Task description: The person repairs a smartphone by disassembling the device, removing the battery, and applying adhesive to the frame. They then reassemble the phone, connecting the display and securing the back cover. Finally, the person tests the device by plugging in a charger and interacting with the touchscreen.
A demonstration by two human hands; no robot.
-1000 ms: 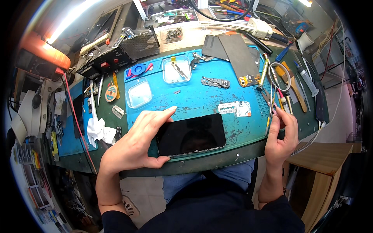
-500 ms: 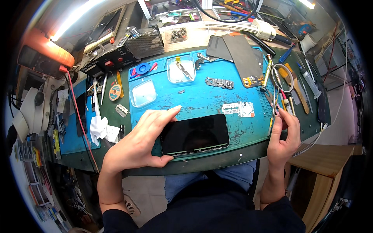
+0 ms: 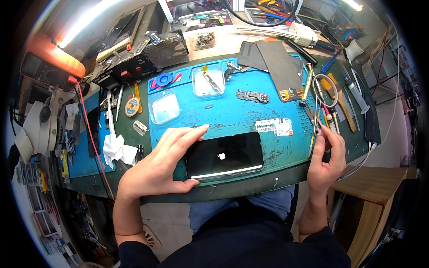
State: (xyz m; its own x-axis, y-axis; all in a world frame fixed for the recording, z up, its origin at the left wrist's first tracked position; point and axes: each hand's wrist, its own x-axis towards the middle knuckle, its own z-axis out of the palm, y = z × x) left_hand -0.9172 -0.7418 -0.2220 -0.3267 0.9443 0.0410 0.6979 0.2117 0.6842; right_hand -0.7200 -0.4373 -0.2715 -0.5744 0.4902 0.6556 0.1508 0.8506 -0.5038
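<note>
A smartphone (image 3: 239,149) lies screen up near the front edge of the blue work mat (image 3: 232,118). Its screen is black with a small white logo in the middle and a bright white band along the near long edge. My left hand (image 3: 167,158) grips the phone's left end, thumb at the near corner and fingers at the far one. To the right of the phone, at the mat's edge, my right hand (image 3: 328,156) is closed in a pinch. What it holds, if anything, is too small to tell; a thin tweezers-like tool (image 3: 313,136) stands right beside its fingertips.
Beyond the phone lie razor blades (image 3: 265,126), a phone part (image 3: 252,96) and two clear plastic trays (image 3: 164,107). Grey panels (image 3: 279,67) rest at the back right. Screwdrivers, brushes and a syringe (image 3: 356,94) crowd the right side. An orange multimeter (image 3: 51,67) stands at left.
The phone's screen has gone from dark to showing a white logo and a brighter band along its near edge. Both hands have stayed in place.
</note>
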